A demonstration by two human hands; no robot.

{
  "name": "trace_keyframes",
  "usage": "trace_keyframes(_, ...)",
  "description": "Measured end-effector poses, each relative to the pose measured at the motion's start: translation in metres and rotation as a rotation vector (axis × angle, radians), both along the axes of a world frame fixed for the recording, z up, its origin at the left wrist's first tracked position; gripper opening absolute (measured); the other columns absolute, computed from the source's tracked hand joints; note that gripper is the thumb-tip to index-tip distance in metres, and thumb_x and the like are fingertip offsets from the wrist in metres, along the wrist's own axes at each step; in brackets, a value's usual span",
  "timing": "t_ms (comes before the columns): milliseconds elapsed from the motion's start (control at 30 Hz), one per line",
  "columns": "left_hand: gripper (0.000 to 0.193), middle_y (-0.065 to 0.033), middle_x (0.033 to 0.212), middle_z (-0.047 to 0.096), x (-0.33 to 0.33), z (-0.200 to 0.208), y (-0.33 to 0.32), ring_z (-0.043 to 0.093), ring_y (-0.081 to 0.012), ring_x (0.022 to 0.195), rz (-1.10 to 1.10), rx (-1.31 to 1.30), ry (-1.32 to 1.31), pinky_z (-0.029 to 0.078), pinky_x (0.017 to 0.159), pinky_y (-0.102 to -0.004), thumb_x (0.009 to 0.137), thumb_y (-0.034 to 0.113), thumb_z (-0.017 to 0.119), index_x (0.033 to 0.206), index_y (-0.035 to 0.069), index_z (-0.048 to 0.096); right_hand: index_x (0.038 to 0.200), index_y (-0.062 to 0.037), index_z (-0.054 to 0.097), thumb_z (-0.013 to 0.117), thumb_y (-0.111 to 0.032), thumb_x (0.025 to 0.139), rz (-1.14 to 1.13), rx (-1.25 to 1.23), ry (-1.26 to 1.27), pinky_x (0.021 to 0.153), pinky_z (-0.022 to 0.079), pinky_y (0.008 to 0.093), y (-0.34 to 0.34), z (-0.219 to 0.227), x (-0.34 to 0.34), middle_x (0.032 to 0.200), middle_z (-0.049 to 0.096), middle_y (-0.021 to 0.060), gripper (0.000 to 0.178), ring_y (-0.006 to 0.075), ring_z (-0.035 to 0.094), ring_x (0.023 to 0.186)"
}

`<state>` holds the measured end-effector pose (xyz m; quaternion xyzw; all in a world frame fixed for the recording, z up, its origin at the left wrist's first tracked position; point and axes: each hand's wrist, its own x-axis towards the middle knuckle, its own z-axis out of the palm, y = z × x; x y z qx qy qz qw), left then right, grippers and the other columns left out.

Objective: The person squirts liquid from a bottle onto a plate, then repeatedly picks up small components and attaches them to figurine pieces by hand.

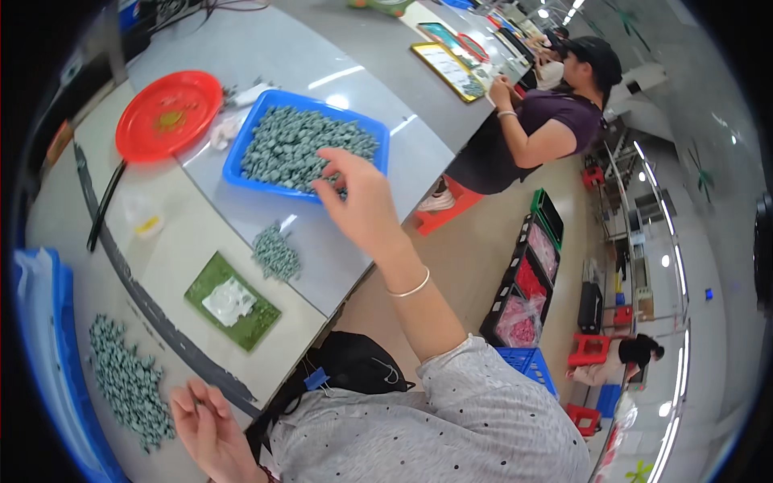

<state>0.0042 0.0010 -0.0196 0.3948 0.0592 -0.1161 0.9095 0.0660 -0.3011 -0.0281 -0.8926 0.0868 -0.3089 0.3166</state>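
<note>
My right hand (362,201) reaches over the near edge of a blue tray (266,187), thumb and index finger apart, with nothing visible between them. Small grey-green pieces (294,145) fill the tray. A smaller pile of such pieces (276,253) lies on the table in front of it. Low at the left, my left hand (209,435) is closed in a pinch; a tiny dark thing seems to be at its fingertips, too small to name. Beside that hand spreads a larger heap of the pieces (129,382). Between the hands lies a green pad (205,282) bearing a white pasty lump (229,302).
A round red plate (133,133) with a yellowish patch is behind, near a dark stick (105,209). A blue bin (48,322) borders the left. Across the table's right side sits another person (555,121). Crates (523,278) stand on the floor.
</note>
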Motion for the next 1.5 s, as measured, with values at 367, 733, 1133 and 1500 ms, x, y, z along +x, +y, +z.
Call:
trace_keyframes(367, 0.016, 0.0014, 0.066, 0.032, 0.006, -0.007, 0.007, 0.027, -0.0048, 0.049, -0.256, -0.059, -0.150, 0.023, 0.038, -0.0177, 0.097, 0.020, 0.039, 0.091, 0.005, 0.041, 0.088, -0.0021, 0.054, 0.066, -0.009, 0.073, 0.179, -0.009, 0.339, 0.054, 0.044, 0.0314, 0.035, 0.003, -0.057, 0.069, 0.053, 0.0086, 0.021, 0.0210, 0.054, 0.057)
trace_keyframes(733, 0.018, -0.0018, 0.065, 0.042, -0.003, -0.008, 0.008, 0.033, -0.0057, 0.047, -0.185, -0.225, -0.127, 0.029, 0.035, -0.0143, 0.092, 0.019, 0.051, 0.093, 0.004, 0.040, 0.088, -0.0016, 0.054, 0.063, -0.006, 0.075, 0.194, -0.009, 0.253, 0.059, 0.045, 0.0340, 0.041, -0.011, -0.056, 0.073, 0.054, 0.0100, 0.017, 0.0232, 0.056, 0.063)
trace_keyframes(1133, 0.019, -0.0044, 0.072, 0.039, -0.011, -0.002, 0.011, 0.035, -0.0086, 0.056, -0.193, -0.209, -0.195, 0.032, 0.043, -0.0171, 0.091, 0.018, 0.051, 0.088, 0.003, 0.042, 0.080, -0.0017, 0.057, 0.062, -0.004, 0.074, 0.167, -0.086, 0.165, 0.058, 0.045, 0.0345, 0.052, -0.012, -0.051, 0.072, 0.054, 0.0106, 0.008, 0.0265, 0.056, 0.065)
trace_keyframes(1500, 0.038, -0.0092, 0.064, 0.055, -0.009, 0.001, 0.011, 0.047, -0.0111, 0.049, -0.174, -0.066, -0.050, 0.034, 0.038, -0.0199, 0.072, 0.026, 0.076, 0.084, 0.004, 0.047, 0.085, 0.0002, 0.062, 0.060, -0.001, 0.078, 0.201, 0.054, 0.203, 0.051, 0.038, 0.0206, 0.039, -0.018, -0.046, 0.075, 0.061, 0.0057, 0.007, 0.0080, 0.052, 0.061)
